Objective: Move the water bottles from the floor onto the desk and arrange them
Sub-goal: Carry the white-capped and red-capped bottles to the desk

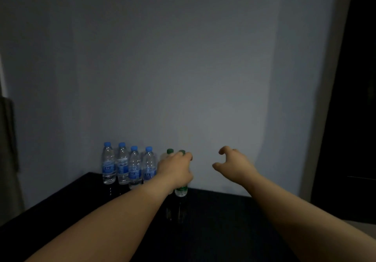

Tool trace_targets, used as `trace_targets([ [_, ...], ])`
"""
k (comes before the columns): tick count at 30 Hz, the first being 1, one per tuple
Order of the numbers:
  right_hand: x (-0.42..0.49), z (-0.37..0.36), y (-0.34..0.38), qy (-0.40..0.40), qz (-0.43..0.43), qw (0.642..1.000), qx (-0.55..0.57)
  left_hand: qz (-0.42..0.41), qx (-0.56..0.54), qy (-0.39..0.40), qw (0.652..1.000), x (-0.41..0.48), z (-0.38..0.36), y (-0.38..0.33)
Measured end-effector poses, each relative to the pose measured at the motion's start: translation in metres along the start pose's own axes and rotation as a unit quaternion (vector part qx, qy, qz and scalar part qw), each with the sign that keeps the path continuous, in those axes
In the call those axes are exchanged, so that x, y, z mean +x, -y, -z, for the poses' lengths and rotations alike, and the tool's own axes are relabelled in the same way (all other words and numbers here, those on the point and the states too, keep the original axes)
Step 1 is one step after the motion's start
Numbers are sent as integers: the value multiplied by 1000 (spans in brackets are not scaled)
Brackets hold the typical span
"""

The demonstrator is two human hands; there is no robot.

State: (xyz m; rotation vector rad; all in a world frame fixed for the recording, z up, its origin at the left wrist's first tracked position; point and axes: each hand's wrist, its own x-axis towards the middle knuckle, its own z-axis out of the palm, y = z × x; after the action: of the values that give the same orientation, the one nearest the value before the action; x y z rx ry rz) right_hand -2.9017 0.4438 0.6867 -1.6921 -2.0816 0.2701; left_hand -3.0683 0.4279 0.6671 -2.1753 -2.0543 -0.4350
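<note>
Four blue-capped bottles (128,165) are observed standing upright in a close row on the dark desk (223,221), against the wall (183,58). Just to their right, two green-capped bottles are noted: the nearer green-capped bottle (181,190) is gripped around its upper body by the left hand (176,170), and its base appears to rest on the desk. The second green-capped bottle (169,151) is largely hidden behind that hand; whether it is also held cannot be told. The right hand (234,165) is held empty in the air to the right, fingers curled apart, touching nothing. The floor is not in view, so any remaining bottles cannot be confirmed.

The step in hand is judged to be the alignment of the green-capped pair with the row. It is recommended that the gripped bottle be kept vertical, slid rather than lifted, and brought beside the last blue-capped bottle without nudging it. The grip should be released only once the base is seated flat.
</note>
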Motion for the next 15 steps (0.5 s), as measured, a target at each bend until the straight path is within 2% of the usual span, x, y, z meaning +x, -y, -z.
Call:
trace_targets([
  [9, -140, -11, 34, 14, -22, 999, -27, 0, -39, 39, 998, -141, 12, 7],
  [15, -248, -18, 36, 50, -97, 994, -3, -69, -39, 86, 993, -229, 15, -33],
])
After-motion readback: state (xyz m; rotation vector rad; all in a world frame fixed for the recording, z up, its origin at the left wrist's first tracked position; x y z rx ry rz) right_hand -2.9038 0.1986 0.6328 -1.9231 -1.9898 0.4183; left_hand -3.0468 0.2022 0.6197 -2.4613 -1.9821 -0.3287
